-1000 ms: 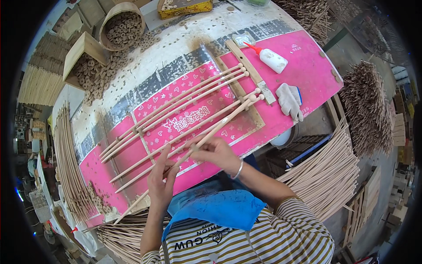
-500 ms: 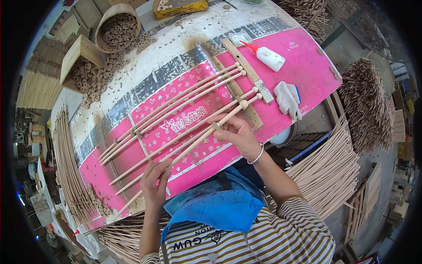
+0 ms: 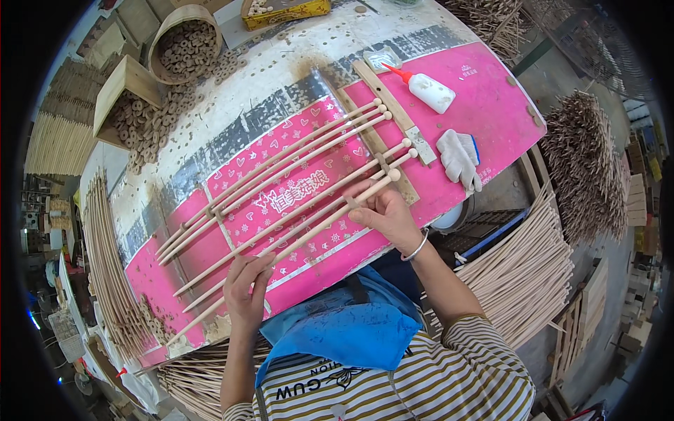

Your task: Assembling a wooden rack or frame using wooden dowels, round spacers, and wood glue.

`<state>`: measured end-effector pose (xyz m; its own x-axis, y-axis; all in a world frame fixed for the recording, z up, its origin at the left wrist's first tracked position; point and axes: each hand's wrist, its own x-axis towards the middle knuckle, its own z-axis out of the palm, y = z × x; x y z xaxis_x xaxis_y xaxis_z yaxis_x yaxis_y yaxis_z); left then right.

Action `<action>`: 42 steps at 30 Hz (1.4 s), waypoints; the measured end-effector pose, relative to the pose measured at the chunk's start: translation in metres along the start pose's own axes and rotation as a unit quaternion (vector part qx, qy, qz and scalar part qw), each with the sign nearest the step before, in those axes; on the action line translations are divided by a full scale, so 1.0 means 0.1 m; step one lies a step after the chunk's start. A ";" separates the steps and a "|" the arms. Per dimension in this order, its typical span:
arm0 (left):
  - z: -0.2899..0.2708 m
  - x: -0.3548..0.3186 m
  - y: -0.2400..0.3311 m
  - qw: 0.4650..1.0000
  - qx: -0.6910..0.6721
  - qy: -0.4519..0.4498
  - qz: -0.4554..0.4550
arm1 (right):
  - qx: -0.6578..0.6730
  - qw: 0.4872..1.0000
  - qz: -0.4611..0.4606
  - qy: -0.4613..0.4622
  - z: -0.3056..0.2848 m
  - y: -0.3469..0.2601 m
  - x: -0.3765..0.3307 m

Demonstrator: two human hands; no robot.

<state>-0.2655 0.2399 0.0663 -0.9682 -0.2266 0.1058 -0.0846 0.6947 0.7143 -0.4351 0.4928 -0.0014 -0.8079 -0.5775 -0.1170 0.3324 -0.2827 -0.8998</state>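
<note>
A long pale wooden stick (image 3: pixel 309 233) with a round ball end (image 3: pixel 394 175) slants across the near side of the pink-covered table. My left hand (image 3: pixel 246 284) pinches it low along its length, fingers closed. Further up, the thumb and fingers of my right hand (image 3: pixel 385 214) close on the same stick by a small wooden ring (image 3: pixel 352 203) around it. Several similar ball-ended sticks (image 3: pixel 298 156) lie side by side just beyond, resting across a slim wooden strip; some carry rings too. Their ball ends point toward a wooden bar (image 3: pixel 394 109) at the right.
Beyond the bar are a white glue bottle (image 3: pixel 431 94) with a red nozzle and a white glove (image 3: pixel 458 160). Wooden rings spill from a round tub (image 3: pixel 156 50) and a wooden box (image 3: pixel 105 105) at far left. Bundled sticks (image 3: pixel 516 274) stand at the right and left (image 3: pixel 112 274).
My right hand has shifted slightly right and nearer me. The held stick's ball end has moved the same way, away from the neighbouring stick. My left hand stays nearly in place.
</note>
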 end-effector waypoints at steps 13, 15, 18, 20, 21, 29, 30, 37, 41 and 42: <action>0.14 0.18 -0.11 1.000 -0.004 0.011 0.021 | 0.021 0.997 0.018 0.068 -0.10 -0.03 0.00; 0.14 0.23 -0.09 1.000 0.000 0.004 0.024 | -0.006 0.997 0.018 0.071 -0.15 -0.03 0.01; 0.18 0.39 -0.09 0.999 0.009 -0.009 0.030 | -0.082 0.991 0.029 0.106 -0.30 -0.04 0.01; 0.25 0.55 -0.13 0.999 0.012 -0.016 0.033 | -0.106 0.985 -0.010 0.136 -0.42 0.01 0.02; 0.31 0.65 -0.18 0.999 0.006 -0.005 0.050 | -0.105 0.985 -0.009 0.137 -0.44 0.02 0.02; 0.67 1.14 -0.29 0.998 0.001 -0.009 0.067 | -0.112 0.980 -0.031 0.164 -0.47 0.05 -0.07; 0.71 1.16 -0.30 0.997 -0.003 -0.014 0.069 | -0.111 0.980 -0.030 0.165 -0.49 0.06 -0.08; 0.79 1.19 -0.37 0.998 0.007 -0.026 0.063 | -0.113 0.978 -0.029 0.173 -0.59 0.09 -0.08; 0.82 1.18 -0.37 0.996 0.054 -0.021 0.061 | -0.118 0.976 -0.031 0.179 -0.60 0.13 -0.08; 0.82 1.17 -0.38 0.995 0.078 -0.020 0.053 | -0.118 0.976 -0.031 0.178 -0.60 0.15 -0.09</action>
<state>-0.3951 0.2433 -0.0049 -0.9819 -0.1212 0.1455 -0.0136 0.8116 0.5841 -0.4523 0.5397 -0.0391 -0.9550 -0.2498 -0.1602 0.1899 -0.0996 -0.9767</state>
